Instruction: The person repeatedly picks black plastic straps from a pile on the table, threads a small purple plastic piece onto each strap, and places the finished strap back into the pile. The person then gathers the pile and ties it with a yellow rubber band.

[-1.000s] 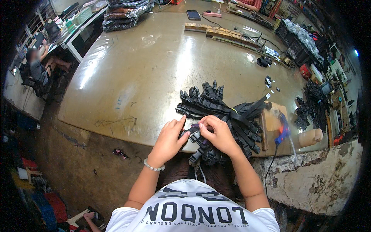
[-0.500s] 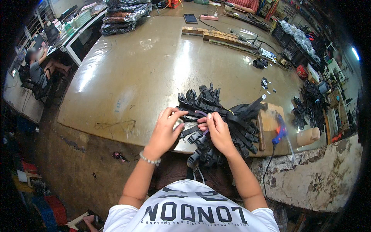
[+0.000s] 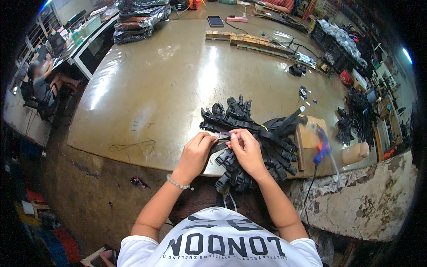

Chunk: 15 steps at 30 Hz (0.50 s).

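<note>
A bundle of black webbing straps with plastic buckles (image 3: 235, 113) lies fanned out at the table's near edge. Over it, my two hands almost meet. My right hand (image 3: 247, 153) is closed in a pinch on a narrow purple strip (image 3: 225, 133), which curves out toward the left fingers. My left hand (image 3: 195, 153), with a beaded bracelet at the wrist, is also pinched closed beside the strip's end. What sits between the left fingertips is too small to make out. More straps (image 3: 280, 151) spread to the right of my right hand.
Right of the straps are a hammer (image 3: 300, 151), a wooden board (image 3: 313, 127), a blue-and-orange glue gun (image 3: 321, 151) with its cord hanging down, and a tan cylinder (image 3: 353, 154). Wooden strips (image 3: 244, 41), a dark tablet (image 3: 215, 21) and plastic-wrapped stacks (image 3: 138, 24) lie farther off.
My left hand has moved right and its fingers have closed into a pinch near the purple strip. My right hand has risen slightly, its fingertips now nearer the left ones.
</note>
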Motion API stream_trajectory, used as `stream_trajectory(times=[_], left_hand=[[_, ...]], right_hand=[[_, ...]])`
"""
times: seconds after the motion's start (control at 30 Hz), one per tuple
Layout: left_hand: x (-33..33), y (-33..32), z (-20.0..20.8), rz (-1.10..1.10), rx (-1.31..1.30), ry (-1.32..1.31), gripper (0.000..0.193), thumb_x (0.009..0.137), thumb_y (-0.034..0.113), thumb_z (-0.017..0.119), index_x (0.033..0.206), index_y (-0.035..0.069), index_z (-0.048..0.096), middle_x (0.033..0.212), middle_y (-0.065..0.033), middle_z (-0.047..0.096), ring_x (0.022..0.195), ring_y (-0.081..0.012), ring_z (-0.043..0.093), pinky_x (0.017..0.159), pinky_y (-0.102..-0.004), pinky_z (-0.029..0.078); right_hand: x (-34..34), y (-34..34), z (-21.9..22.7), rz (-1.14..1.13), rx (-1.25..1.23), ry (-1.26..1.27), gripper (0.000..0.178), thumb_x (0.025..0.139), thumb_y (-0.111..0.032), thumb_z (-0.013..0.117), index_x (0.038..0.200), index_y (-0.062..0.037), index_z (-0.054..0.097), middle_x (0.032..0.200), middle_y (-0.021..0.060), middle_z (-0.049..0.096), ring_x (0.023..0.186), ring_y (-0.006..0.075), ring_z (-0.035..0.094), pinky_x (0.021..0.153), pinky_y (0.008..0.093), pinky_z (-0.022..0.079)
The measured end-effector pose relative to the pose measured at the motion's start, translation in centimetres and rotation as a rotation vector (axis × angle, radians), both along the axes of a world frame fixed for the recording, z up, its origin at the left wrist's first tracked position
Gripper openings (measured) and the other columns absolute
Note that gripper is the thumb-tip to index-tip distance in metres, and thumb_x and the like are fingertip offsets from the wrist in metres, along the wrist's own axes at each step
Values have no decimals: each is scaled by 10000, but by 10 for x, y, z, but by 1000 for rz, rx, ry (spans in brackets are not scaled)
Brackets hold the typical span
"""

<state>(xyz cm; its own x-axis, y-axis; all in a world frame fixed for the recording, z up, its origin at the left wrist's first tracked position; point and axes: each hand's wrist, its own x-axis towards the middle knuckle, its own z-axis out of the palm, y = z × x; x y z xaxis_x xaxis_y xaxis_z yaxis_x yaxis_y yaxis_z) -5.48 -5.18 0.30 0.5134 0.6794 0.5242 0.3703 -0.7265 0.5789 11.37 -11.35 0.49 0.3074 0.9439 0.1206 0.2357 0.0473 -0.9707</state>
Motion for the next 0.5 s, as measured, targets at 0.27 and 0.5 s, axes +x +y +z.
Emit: stream_trajectory(times=[0.27, 0.5], left_hand=[[3, -4, 3, 76, -76, -58, 103, 868, 13, 654, 963, -15, 623, 919, -169, 651, 811, -335, 653, 703, -382, 525], [1, -1, -2, 57, -90, -61, 89, 889, 45, 637, 956, -10, 615, 895, -157, 648, 807, -336, 647, 709, -395, 524]], right_hand=[[2, -5, 2, 30, -10, -189, 187, 940, -113, 602, 838, 43, 590, 1090, 104, 598, 678, 72, 544, 623, 219, 460], [4, -6, 5, 56, -37, -225, 228, 918, -154, 622, 807, 35, 559, 1068, 147, 611, 694, 189, 611, 664, 303, 500]])
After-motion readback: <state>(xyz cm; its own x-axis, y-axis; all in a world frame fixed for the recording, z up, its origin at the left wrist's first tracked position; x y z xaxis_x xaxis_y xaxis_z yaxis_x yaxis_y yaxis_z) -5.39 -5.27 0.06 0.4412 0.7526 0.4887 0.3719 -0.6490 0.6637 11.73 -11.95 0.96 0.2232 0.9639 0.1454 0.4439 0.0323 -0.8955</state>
